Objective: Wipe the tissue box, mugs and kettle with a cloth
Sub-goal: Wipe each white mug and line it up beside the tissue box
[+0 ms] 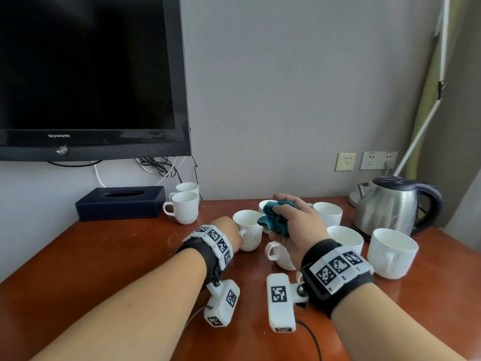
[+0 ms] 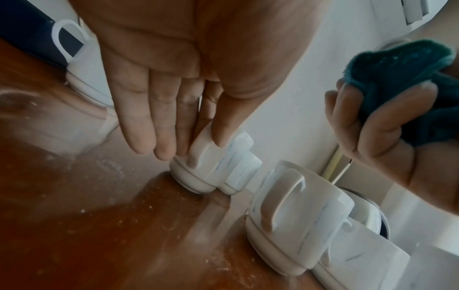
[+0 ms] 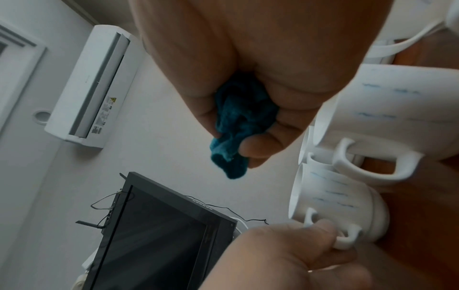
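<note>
The left hand [image 1: 230, 231] pinches the handle of a white mug [image 1: 248, 229] standing on the wooden table [image 1: 104, 256], thumb on top. Just right of these fingers, the right hand [image 1: 299, 225] squeezes a bunched teal cloth [image 1: 277, 217] above the mugs.

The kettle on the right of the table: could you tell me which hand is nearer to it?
Right. The right hand, gripping the teal cloth, is over the mugs, left of the kettle. The left hand is farther left, at a mug's handle.
</note>
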`<state>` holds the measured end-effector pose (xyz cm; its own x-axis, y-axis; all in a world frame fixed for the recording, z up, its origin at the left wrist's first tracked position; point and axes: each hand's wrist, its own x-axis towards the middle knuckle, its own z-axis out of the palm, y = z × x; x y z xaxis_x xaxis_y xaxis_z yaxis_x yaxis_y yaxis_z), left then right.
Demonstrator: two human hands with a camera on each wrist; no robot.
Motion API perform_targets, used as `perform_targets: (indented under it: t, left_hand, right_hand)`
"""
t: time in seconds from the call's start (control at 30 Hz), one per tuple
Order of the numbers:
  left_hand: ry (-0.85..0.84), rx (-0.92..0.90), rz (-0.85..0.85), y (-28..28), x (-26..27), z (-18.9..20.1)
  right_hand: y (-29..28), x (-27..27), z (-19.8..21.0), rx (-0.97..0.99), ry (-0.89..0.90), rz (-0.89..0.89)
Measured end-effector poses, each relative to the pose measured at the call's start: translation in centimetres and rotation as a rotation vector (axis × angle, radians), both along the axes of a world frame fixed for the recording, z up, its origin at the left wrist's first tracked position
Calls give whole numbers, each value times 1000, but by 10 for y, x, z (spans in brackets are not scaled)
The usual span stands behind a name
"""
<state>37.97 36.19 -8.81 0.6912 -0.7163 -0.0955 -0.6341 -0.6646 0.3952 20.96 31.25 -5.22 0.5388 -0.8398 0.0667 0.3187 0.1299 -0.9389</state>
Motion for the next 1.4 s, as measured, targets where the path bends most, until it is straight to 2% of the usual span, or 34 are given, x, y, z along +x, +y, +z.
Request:
perform_targets:
  t: [0.13, 0.27, 0.43, 0.53, 0.67, 0.9, 1.2, 1.4]
  left_hand:
    - [-27, -67, 18, 5, 12, 8]
    - [53, -191, 70, 21, 35, 10]
    - [15, -235, 15, 68, 42, 26]
    - [58, -248, -5, 90, 49, 29]
    - [17, -295, -11, 108, 61, 28]
    - [126, -431, -1, 113, 79, 16]
    - [229, -563, 18, 113, 89, -12]
    - [255, -687, 85, 110, 92, -30]
  right_hand:
    - [4, 6, 3, -27, -17, 13]
    - [5, 17, 4, -38, -4, 13]
    - [9, 43, -10, -22, 50, -17]
    - [13, 60, -14, -62, 74, 8]
    - [21, 84, -26, -119, 72, 7]
    - [20, 104, -43, -350, 219, -96]
    - [8, 116, -63, -423, 88, -13]
    - [0, 122, -85, -493, 109, -3]
